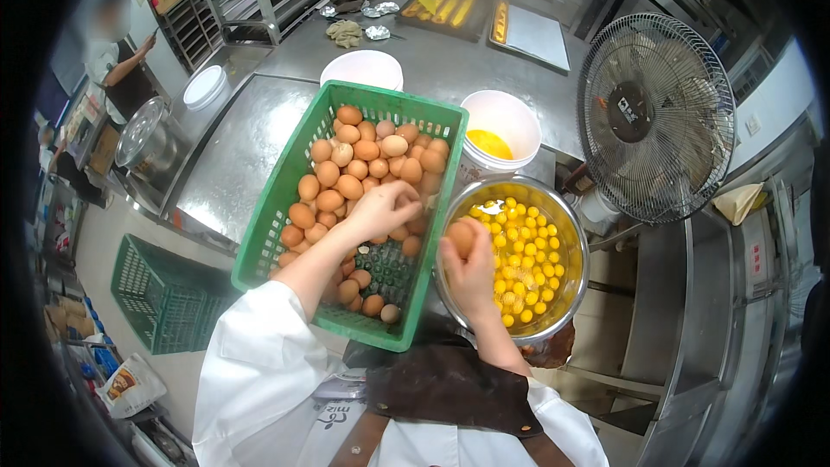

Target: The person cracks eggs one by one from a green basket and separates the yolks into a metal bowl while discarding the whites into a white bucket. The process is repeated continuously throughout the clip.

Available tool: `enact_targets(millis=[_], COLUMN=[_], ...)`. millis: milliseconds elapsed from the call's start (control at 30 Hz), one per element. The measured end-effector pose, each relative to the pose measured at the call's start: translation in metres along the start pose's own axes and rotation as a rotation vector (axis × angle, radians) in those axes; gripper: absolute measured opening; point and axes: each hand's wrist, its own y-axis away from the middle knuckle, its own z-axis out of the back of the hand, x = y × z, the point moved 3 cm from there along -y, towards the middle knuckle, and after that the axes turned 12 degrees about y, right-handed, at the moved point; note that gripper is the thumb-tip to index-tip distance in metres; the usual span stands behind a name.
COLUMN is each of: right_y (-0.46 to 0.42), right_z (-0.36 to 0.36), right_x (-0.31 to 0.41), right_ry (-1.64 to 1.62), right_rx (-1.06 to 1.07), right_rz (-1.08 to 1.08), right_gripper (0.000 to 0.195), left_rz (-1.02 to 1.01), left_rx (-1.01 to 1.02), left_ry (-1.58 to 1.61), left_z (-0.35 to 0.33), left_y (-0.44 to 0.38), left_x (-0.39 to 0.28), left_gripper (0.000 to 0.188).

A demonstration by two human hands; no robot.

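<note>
Brown eggs [329, 201] fill much of a green plastic crate [259, 233] in front of me. My left hand [384, 211] is over the eggs near the crate's right side, fingers curled; whether an egg is in them is hard to tell. My right hand [472, 266] holds a brown egg [461, 239] between the crate and a steel bowl [579, 272], at the bowl's left rim. Many yolks [530, 249] lie in clear egg white in the bowl. Behind the bowl, a white bucket [519, 117] contains yellow liquid egg.
A large fan [655, 118] stands at the right. Trays [535, 39], crumpled foil and a cloth [344, 33] lie on the steel table [285, 52]. Another green crate [152, 292] is at the lower left. Co-workers stand at the upper left and beyond the table.
</note>
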Motion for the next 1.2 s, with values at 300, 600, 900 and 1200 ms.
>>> enact_targets(millis=[300, 600, 900, 1200], right_y=[0.031, 0.036, 0.129, 0.115], right_z=[0.011, 0.005, 0.122, 0.123], right_x=[-0.107, -0.13, -0.199, -0.187], right_ry=[-0.333, 0.297, 0.134, 0.78], right_rx=[-0.083, 0.063, -0.69, -0.368], right_rz=[-0.391, -0.253, -0.647, -0.482], right_gripper=[0.028, 0.034, 0.04, 0.038], left_rz=[0.287, 0.571, 0.445, 0.23], left_rx=[1.199, 1.277, 0.894, 0.113], left_ry=[-0.658, -0.669, -0.476, 0.628], left_z=[-0.091, -0.097, -0.046, 0.008], left_y=[0.049, 0.07, 0.007, -0.015], left_x=[0.137, 0.074, 0.039, -0.035], left_gripper=[0.037, 0.031, 0.026, 0.053])
